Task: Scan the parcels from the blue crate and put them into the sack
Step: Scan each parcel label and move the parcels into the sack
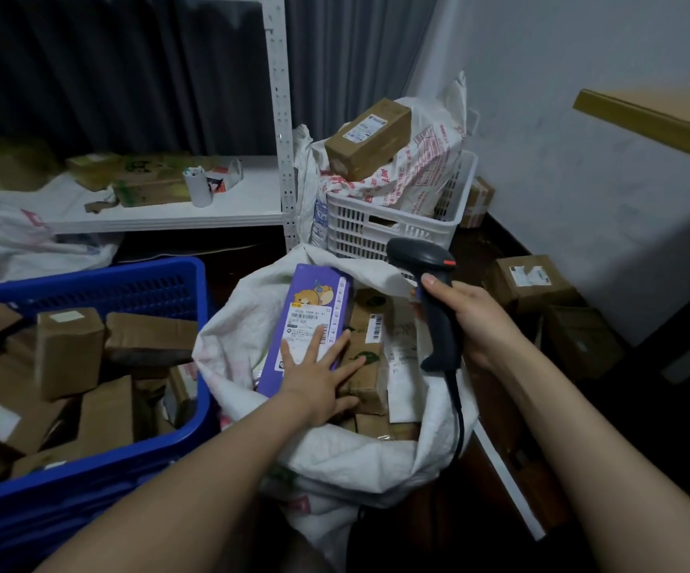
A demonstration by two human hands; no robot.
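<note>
Left hand: the left hand [317, 368] is lying flat with straight, spread fingers on the purple parcel [309, 324], pressing on its lower end; it is not gripping anything.
Right hand: the right hand [465, 320] is wrapping its fingers round the handle of the barcode scanner [434, 291], with the thumb lying along the front of the handle.
Scanner: it is standing upright above the right side of the sack opening, head at the top, and its black cable is hanging down over the sack rim.
Purple parcel: it is leaning inside the mouth of the white sack [335, 469], label facing up, with a cartoon bear printed above the label.
Sack contents: brown cardboard parcels [366, 366] are lying just beside and under the purple one.
Blue crate: the blue crate [136, 283] is standing on the left, touching the sack, and is holding many brown boxes [68, 353].
Behind: a white crate [380, 229] is carrying a printed bag and a brown box [370, 136] on top.
Shelf: a white shelf [169, 213] is holding flat cartons and a white cup.
</note>
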